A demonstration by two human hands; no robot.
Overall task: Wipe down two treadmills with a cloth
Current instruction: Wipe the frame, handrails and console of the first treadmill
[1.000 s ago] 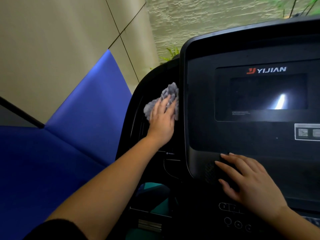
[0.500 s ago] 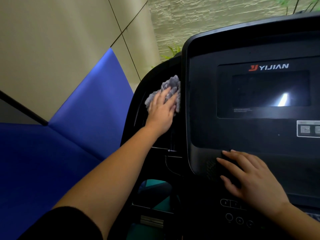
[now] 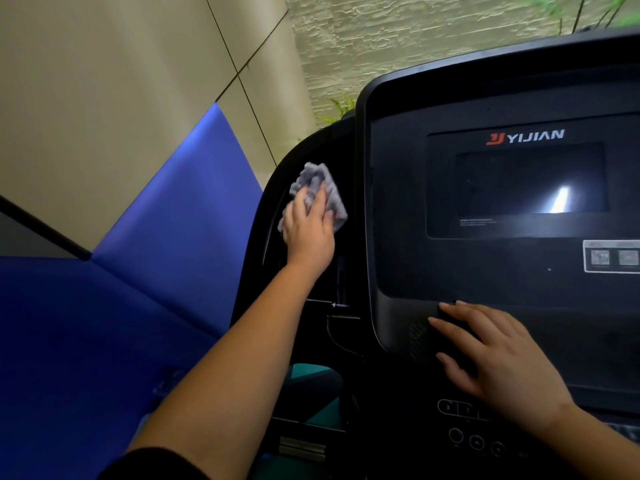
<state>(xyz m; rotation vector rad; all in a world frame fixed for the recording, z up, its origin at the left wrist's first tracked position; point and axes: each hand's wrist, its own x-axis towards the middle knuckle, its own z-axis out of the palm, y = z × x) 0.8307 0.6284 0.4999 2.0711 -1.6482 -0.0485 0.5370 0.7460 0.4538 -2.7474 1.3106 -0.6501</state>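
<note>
**Cloth slides off the screen edge onto the side housing**

While the cloth lay against the console edge a second ago, it now sits further out on the housing, bunched under and beyond the left hand fingers, which press it flat. The right hand rests splayed, empty, below the screen. This treadmill's side panel is getting covered.

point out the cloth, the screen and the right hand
cloth [image 3: 335, 199]: head view, on the grey fold right of the fingers
screen [image 3: 502, 185]: head view, on the dark glass left of the glare
right hand [image 3: 498, 362]: head view, on the back of the hand
</note>
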